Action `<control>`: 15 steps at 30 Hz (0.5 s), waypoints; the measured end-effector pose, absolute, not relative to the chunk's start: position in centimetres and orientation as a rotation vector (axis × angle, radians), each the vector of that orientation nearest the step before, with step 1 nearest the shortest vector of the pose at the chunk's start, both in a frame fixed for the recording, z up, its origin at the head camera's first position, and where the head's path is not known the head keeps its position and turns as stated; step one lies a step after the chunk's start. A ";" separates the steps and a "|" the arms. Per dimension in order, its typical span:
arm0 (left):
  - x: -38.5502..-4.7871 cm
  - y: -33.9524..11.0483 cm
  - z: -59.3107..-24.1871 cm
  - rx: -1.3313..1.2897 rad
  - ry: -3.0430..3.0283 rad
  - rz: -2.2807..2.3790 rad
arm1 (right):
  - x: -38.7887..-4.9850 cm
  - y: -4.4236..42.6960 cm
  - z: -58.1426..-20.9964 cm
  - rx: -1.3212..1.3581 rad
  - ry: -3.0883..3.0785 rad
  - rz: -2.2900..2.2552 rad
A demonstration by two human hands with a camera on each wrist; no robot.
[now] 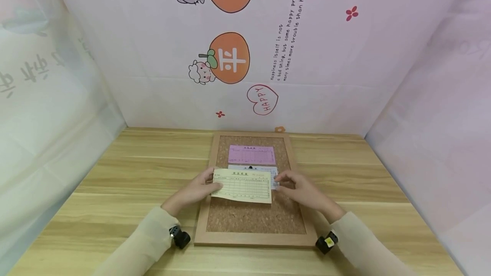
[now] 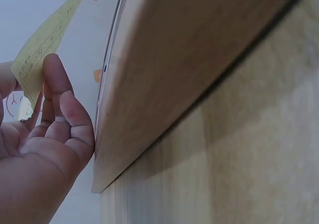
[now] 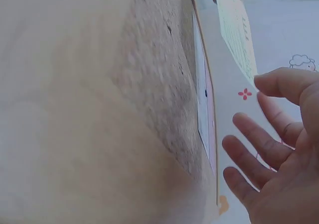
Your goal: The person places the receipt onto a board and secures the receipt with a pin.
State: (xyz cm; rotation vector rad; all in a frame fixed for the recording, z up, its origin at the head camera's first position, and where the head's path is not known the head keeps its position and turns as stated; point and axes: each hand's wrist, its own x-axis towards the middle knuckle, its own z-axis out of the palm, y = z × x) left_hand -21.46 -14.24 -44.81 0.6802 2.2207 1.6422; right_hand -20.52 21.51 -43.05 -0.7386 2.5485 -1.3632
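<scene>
A yellow printed form slip [image 1: 241, 187] is held up over the cork board [image 1: 253, 219]. My left hand [image 1: 194, 189] pinches its left end between thumb and fingers; in the left wrist view the slip [image 2: 45, 45] has a ragged edge by that hand [image 2: 50, 139]. At the slip's right end is my right hand [image 1: 303, 188], its fingers spread and loosely bent. In the right wrist view the thumb and forefinger of that hand [image 3: 284, 139] are beside the slip's corner; whether they touch it I cannot tell. Behind the slip, a white form [image 1: 274, 173] lies partly hidden on the cork.
A pink form [image 1: 252, 155] lies on the board above the white one. A black pushpin [image 1: 251, 167] stands at the white form's top edge. The board's wooden frame [image 1: 255, 239] rests on a wood-grain table [image 1: 153, 173]. Printed cloth [image 1: 314, 97] hangs behind and at both sides.
</scene>
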 end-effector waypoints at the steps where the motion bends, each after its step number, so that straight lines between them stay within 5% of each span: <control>1: -21.4 -14.1 -44.8 0.692 2.217 1.642 | -20.5 21.4 -43.1 -0.743 2.543 -1.368; 15: -21.0 -13.0 -44.7 0.700 2.188 1.633 | -20.1 20.6 -43.2 -0.798 2.576 -1.312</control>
